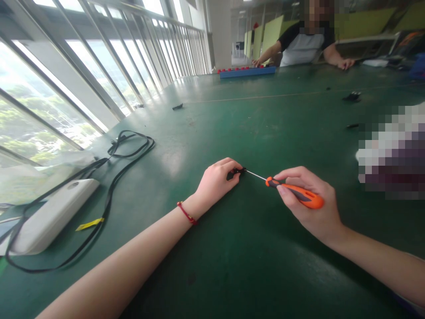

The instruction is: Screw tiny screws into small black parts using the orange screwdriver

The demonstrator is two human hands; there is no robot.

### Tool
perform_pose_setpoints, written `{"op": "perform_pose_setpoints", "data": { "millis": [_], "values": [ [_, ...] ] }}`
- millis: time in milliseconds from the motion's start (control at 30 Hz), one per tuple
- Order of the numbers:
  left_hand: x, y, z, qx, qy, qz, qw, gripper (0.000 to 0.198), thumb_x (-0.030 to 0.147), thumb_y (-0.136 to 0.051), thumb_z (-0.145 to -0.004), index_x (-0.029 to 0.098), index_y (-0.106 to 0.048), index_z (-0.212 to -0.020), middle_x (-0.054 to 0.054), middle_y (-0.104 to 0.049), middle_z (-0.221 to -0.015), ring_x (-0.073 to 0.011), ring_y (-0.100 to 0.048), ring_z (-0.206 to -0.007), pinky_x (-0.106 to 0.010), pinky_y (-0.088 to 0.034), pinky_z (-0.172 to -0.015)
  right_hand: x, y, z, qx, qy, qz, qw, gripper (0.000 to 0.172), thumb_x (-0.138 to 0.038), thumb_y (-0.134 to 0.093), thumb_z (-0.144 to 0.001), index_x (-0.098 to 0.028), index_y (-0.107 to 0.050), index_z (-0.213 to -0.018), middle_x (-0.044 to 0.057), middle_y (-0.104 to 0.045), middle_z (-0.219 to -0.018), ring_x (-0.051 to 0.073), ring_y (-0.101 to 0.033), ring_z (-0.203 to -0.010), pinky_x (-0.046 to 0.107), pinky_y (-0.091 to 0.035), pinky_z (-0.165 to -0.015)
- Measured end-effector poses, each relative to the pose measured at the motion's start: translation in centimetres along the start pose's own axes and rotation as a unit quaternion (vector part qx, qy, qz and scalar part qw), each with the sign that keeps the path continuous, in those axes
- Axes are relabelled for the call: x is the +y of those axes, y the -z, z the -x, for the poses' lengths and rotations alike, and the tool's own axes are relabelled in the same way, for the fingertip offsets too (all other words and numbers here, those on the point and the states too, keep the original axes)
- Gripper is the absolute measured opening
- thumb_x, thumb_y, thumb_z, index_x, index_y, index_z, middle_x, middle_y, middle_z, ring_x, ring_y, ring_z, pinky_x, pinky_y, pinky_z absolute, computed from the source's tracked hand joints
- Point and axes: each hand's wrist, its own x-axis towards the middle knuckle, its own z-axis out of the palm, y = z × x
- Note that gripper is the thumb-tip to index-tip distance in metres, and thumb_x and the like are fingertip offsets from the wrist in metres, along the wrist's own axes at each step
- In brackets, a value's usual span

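Left hand (217, 179) pinches a small black part (236, 172) against the green tabletop (252, 124). Right hand (310, 201) is closed around an orange-handled screwdriver (294, 191), its tip touching the part. A black cable (129, 150) lies to the left.

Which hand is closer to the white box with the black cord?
Left. The left hand pinches a small black part, with the white box off to its left; the right hand, holding the screwdriver, is farther right.
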Motion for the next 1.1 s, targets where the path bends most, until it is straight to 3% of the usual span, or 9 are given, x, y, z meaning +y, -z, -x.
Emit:
{"op": "perform_pose_setpoints", "data": {
  "millis": [100,200,400,600,700,800,933,1000,1100],
  "values": [
    [-0.04,-0.01,-0.01,0.002,0.0,0.001,1.0,0.018,0.015,-0.054,-0.082,0.02,-0.068,-0.093,-0.002,-0.069,-0.096,-0.0147,-0.065,-0.082,-0.026,-0.053,-0.076,0.34,-0.15,0.03,0.045,0.026,-0.021,0.998,0.024,-0.018,-0.063,-0.077,-0.026,-0.057,-0.099,0.003,-0.065,-0.091,0.018,-0.065,-0.076,0.031,-0.053,-0.065],
    [-0.11,-0.01,-0.04,0.001,-0.003,0.002,1.0,0.019,0.015,-0.054,-0.083,0.02,-0.068,-0.094,-0.002,-0.069,-0.097,-0.0147,-0.065,-0.083,-0.026,-0.053,-0.076,0.65,-0.25,-0.01,0.054,0.021,-0.051,0.997,0.038,-0.017,-0.065,-0.074,-0.025,-0.053,-0.109,0.002,-0.059,-0.086,0.018,-0.062,-0.074,0.032,-0.054,-0.066],
    [-0.07,0.03,-0.06,-0.003,-0.01,0.004,1.0,0.019,0.017,-0.053,-0.086,0.02,-0.069,-0.095,-0.002,-0.07,-0.1,-0.0149,-0.065,-0.085,-0.026,-0.053,-0.077,0.08,-0.08,0.06,-0.013,-0.004,-0.008,1.0,0.004,-0.022,-0.061,-0.082,-0.025,-0.059,-0.085,-0.001,-0.065,-0.072,0.015,-0.063,-0.061,0.028,-0.05,-0.059],
    [-0.1,0.02,-0.07,0.003,-0.016,0.01,1.0,0.02,0.018,-0.053,-0.087,0.021,-0.07,-0.096,-0.002,-0.071,-0.1,-0.0152,-0.067,-0.086,-0.027,-0.053,-0.08,0.19,-0.09,-0.11,0.061,0.015,-0.03,0.998,0.03,-0.015,-0.063,-0.076,-0.025,-0.057,-0.103,0.0,-0.062,-0.079,0.016,-0.062,-0.066,0.03,-0.053,-0.062],
    [-0.1,0.04,-0.06,0.003,-0.023,0.011,1.0,0.019,0.018,-0.054,-0.087,0.021,-0.07,-0.097,-0.002,-0.071,-0.101,-0.0153,-0.067,-0.088,-0.028,-0.054,-0.082,0.16,-0.05,-0.04,0.009,0.0,-0.011,1.0,0.017,-0.019,-0.062,-0.078,-0.026,-0.06,-0.093,-0.002,-0.062,-0.068,0.016,-0.062,-0.061,0.029,-0.051,-0.057],
    [-0.05,0.05,-0.03,0.001,-0.022,0.011,1.0,0.019,0.018,-0.054,-0.087,0.021,-0.07,-0.097,-0.002,-0.072,-0.102,-0.0154,-0.067,-0.089,-0.028,-0.054,-0.083,0.13,-0.09,0.09,0.005,0.012,0.009,1.0,0.008,-0.021,-0.062,-0.08,-0.026,-0.061,-0.087,-0.001,-0.068,-0.076,0.016,-0.065,-0.066,0.028,-0.051,-0.06],
    [-0.02,0.04,0.0,-0.001,-0.022,0.013,1.0,0.019,0.018,-0.054,-0.088,0.021,-0.07,-0.097,-0.002,-0.071,-0.102,-0.0154,-0.067,-0.089,-0.027,-0.054,-0.082,0.37,-0.16,0.04,0.061,0.029,-0.026,0.997,0.034,-0.017,-0.065,-0.076,-0.025,-0.056,-0.107,0.002,-0.064,-0.091,0.017,-0.064,-0.075,0.031,-0.054,-0.067],
    [-0.03,0.05,0.0,-0.001,-0.023,0.013,1.0,0.019,0.019,-0.054,-0.088,0.021,-0.071,-0.098,-0.002,-0.072,-0.102,-0.0155,-0.067,-0.09,-0.028,-0.054,-0.083,0.39,-0.09,-0.01,0.051,0.018,-0.031,0.998,0.037,-0.018,-0.065,-0.076,-0.025,-0.054,-0.11,0.0,-0.06,-0.081,0.017,-0.061,-0.07,0.031,-0.053,-0.065],
    [-0.04,0.08,-0.02,-0.003,-0.024,0.013,1.0,0.02,0.019,-0.054,-0.088,0.021,-0.071,-0.099,-0.002,-0.072,-0.104,-0.016,-0.067,-0.091,-0.029,-0.054,-0.085,0.18,0.05,0.03,0.011,0.009,0.006,1.0,0.02,-0.022,-0.063,-0.079,-0.026,-0.057,-0.097,-0.003,-0.057,-0.063,0.016,-0.059,-0.06,0.03,-0.05,-0.06]
  ]
}}
